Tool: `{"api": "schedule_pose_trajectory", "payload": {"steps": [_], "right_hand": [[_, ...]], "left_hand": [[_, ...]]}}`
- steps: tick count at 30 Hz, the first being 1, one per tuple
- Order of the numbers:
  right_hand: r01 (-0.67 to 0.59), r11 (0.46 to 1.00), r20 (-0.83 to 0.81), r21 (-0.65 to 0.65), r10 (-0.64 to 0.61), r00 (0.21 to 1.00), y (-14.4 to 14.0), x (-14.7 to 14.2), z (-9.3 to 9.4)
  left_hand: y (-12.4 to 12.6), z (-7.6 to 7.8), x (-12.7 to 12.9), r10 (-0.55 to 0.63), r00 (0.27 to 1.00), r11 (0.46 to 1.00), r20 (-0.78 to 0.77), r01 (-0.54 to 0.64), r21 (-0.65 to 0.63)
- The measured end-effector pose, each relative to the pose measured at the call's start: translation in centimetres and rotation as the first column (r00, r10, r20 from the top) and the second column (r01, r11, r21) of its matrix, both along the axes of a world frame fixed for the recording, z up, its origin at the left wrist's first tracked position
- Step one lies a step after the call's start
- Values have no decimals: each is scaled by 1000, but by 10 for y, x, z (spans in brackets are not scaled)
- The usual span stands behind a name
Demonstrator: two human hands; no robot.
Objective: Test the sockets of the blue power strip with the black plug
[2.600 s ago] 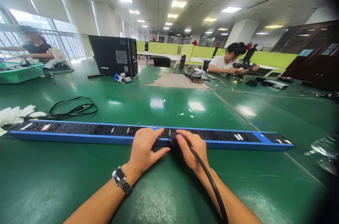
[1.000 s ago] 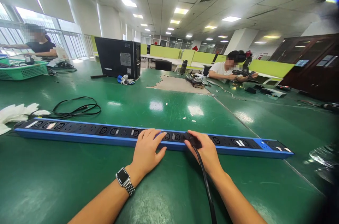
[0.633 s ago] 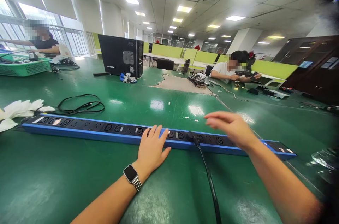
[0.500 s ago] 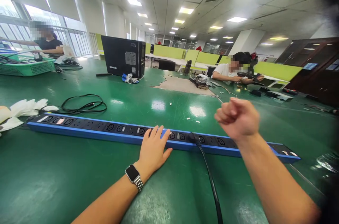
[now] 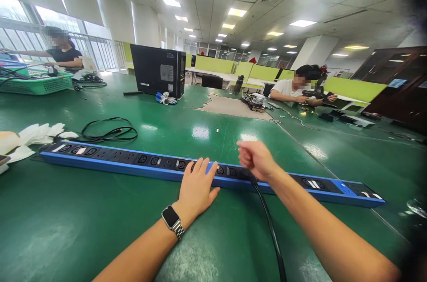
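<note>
A long power strip (image 5: 133, 167) with a blue housing and black sockets lies across the green table. My left hand (image 5: 196, 188) rests flat on its middle, fingers stretched out, with a watch (image 5: 170, 217) on the wrist. My right hand (image 5: 256, 159) is closed in a fist just right of the middle, over the plug end of a black power cord (image 5: 268, 224). The fist hides most of the plug, so I cannot tell whether they touch. From there the cord runs down toward the bottom of the view.
A coiled black cable (image 5: 108, 130) lies behind the strip, with crumpled white gloves (image 5: 43, 134) at left. Farther back stand a black computer tower (image 5: 156, 70) and a green basket (image 5: 50, 84). One person (image 5: 63, 53) sits far left, another (image 5: 287, 90) at right.
My right fist has come down and to the left, from above the strip to the plug. My left hand stays flat on the strip.
</note>
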State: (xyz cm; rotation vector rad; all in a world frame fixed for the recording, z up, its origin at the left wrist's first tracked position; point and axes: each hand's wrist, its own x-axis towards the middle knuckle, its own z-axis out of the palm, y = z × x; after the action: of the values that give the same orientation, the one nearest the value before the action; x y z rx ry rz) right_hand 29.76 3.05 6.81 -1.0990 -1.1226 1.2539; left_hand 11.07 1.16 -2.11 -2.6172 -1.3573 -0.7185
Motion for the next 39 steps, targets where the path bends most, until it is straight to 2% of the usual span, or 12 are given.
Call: {"api": "schedule_pose_trajectory", "payload": {"steps": [2,8,11,13,15,17,22,25,29,35,37,39], "right_hand": [[40,998,-64,46,-37,997,0,-1,-3],[153,985,1,80,-153,988,-4,5,-21],[435,872,-9,224,-445,896,-14,24,-42],[542,758,172,364,-626,760,-23,39,-60],[411,774,434,482,-619,655,-32,53,-76],[258,811,561,525,-558,611,-38,62,-85],[43,894,704,446,-380,600,-45,73,-81],[-32,924,799,382,-313,514,-46,74,-79],[-23,898,839,440,-402,366,-42,63,-85],[183,827,825,531,-554,109,-33,29,-84],[215,816,822,537,-563,83,-31,23,-83],[227,809,811,541,-574,113,-29,20,-83]], "left_hand": [[0,0,0,0,1000,1000,-4,0,-5],[-1,3,0,-2,1000,1000,-14,2,-18],[0,2,0,-3,1000,1000,-10,3,-18],[0,2,0,-5,1000,1000,-4,5,-8],[0,1,-1,-7,1000,1000,0,7,-1],[0,1,-1,-8,1000,1000,0,8,-7],[0,1,-2,-19,1000,1000,13,19,-15],[0,1,-3,-25,1000,1000,15,25,-6],[0,1,-2,-18,1000,1000,12,19,-12],[-2,-1,2,12,999,1000,36,-12,15],[-2,-3,3,16,999,1000,49,-17,26],[-2,-4,3,13,998,1000,63,-15,26]]}}
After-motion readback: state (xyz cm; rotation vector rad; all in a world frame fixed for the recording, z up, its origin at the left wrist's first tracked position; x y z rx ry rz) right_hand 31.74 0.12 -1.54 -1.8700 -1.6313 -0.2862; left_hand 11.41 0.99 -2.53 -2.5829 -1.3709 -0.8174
